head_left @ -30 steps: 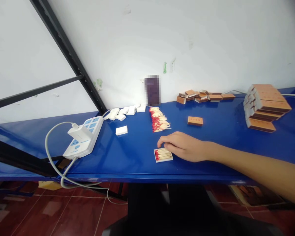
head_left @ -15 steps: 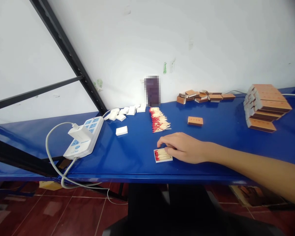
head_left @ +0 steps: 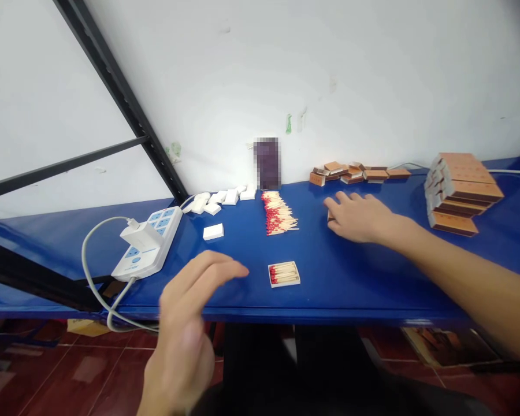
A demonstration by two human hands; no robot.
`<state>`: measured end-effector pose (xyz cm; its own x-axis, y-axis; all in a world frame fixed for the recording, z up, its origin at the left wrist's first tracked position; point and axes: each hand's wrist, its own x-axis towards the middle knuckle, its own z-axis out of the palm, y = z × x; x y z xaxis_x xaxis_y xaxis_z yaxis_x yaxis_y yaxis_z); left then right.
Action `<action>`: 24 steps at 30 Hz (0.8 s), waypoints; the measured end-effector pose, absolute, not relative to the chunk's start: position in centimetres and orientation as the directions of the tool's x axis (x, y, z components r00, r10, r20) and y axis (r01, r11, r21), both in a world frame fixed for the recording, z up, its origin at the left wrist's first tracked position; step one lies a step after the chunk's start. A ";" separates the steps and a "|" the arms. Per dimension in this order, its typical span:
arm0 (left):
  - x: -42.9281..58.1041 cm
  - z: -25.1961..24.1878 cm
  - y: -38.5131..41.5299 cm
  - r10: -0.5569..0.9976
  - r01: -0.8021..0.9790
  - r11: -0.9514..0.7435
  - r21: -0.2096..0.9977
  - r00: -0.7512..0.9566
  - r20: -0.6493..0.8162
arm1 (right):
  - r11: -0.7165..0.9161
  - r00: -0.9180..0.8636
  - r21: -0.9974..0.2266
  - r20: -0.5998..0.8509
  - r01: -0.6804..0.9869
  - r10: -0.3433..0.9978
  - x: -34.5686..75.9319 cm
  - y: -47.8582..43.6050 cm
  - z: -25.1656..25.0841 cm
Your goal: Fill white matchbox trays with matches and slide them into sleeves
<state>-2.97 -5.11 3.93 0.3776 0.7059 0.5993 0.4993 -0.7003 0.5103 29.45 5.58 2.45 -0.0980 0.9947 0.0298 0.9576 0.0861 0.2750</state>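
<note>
matches (head_left: 277,215): red-tipped | tray (head_left: 286,285): white | stacked boxes (head_left: 474,188): orange | tabletop (head_left: 242,240): blue

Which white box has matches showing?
The shallow white rectangular box, right of the left hand: it lies open side up with red-headed wooden matches inside. The other white rectangular boxes, farther back, show none.

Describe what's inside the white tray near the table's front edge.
The white tray holds matches, red heads toward the left. The upper ones hide the tray's bottom beneath them and any lower matches.

Left grip (head_left: 187,312) newly in view
</note>
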 end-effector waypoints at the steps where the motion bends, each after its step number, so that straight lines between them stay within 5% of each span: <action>1: -2.9 3.7 -4.0 0.700 0.483 -0.712 0.510 0.426 0.574 | 0.075 -0.069 0.258 -0.034 0.963 0.997 29.8 5.6 2.6; 5: -2.9 2.3 -0.4 0.814 0.579 -0.570 0.584 0.496 0.302 | 0.321 -0.306 0.111 -0.136 0.941 0.942 28.8 4.2 3.3; 10: -2.2 1.1 0.8 0.821 0.661 -0.552 0.508 0.538 0.191 | 0.588 -0.617 -0.191 -0.180 0.786 0.767 26.1 1.4 4.3; 17: -0.1 1.3 -0.3 0.793 0.729 -0.592 0.343 0.603 0.088 | 0.616 -0.722 -0.426 -0.145 0.663 0.677 25.6 1.3 4.5; 24: 0.2 0.7 -0.2 0.762 0.680 -0.632 0.371 0.633 0.138 | 0.623 -0.711 -0.430 -0.067 0.653 0.700 25.4 1.9 4.0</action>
<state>0.16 -0.17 0.72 0.6327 0.7620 0.1378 0.6805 -0.6321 0.3707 25.38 1.95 4.03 -0.7112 0.6998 -0.0673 0.6534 0.6227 -0.4304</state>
